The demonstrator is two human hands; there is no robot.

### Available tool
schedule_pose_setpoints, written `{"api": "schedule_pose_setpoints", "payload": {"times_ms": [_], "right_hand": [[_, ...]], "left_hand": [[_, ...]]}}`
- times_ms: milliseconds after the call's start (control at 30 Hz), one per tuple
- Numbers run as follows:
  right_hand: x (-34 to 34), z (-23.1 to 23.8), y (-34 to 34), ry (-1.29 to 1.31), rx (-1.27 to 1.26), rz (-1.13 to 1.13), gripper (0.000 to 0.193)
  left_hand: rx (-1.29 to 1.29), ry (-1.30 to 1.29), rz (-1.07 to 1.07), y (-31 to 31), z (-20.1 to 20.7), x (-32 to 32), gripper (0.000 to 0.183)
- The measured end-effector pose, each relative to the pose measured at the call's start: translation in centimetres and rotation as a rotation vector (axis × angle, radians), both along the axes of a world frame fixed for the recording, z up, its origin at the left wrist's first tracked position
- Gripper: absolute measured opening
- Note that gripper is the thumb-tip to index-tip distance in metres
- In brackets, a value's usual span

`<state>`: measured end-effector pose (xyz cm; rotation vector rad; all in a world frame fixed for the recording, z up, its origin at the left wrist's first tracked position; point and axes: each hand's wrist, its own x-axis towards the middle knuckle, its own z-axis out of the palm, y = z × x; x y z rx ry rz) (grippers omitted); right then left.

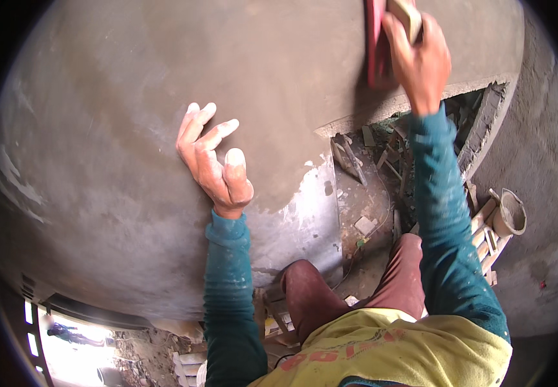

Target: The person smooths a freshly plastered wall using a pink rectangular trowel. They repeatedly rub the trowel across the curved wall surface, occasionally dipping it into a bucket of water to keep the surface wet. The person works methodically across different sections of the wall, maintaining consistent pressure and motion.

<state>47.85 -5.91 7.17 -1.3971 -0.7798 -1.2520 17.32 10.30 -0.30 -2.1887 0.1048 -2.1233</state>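
- and here's the right hand (pixel 424 61), high at the upper right of the frame, closed firmly around the pale handle (pixel 410 19) of a red plastering float (pixel 374 55)!
- the float itself runs up to the top edge, its red plate seen nearly edge-on beside the grey plastered wall (pixel 124 103); whether it's pressing or just off the surface, i can't tell.
- over to the left hand (pixel 217 161), left of centre: fingers half curled, thumb standing apart, a relaxed, fairly wide shape with the palm free, pale dust on the fingertips.
- that hand sits right in front of the wall; contact with it, can't tell.
- just below the float, a rough-edged ledge (pixel 398 106) borders a gap showing broken rubble.
- at the right, a dusty bucket (pixel 509 216) sits beside wooden planks (pixel 485 235).
- teal sleeves on both arms, yellow shirt (pixel 414 351) at the bottom.
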Motion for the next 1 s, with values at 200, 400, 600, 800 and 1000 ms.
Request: {"api": "schedule_pose_setpoints", "payload": {"times_ms": [200,400,600,800,1000], "right_hand": [[-8.1,-8.4,0.7,-0.202,-0.141,0.221,0.037],[-2.4,2.1,0.4,-0.079,0.012,0.043,0.031],[-4.6,-2.1,0.1,-0.314,-0.14,0.104,0.03],[-6.3,3.9,2.0,-0.206,-0.091,0.034,0.036],[-4.5,1.7,-0.1,-0.259,-0.167,0.056,0.03]], "left_hand": [[0.01,-0.01,0.057,-0.2,-0.2,0.2,0.035],[0.014,0.021,0.055,-0.8,0.2,-0.6,0.033],[0.055,-0.019,0.144,-2.5,1.9,0.6,0.03],[0.109,0.031,0.176,-3.1,3.2,3.4,0.029],[0.113,0.016,0.174,-2.8,4.2,3.8,0.03]]}}
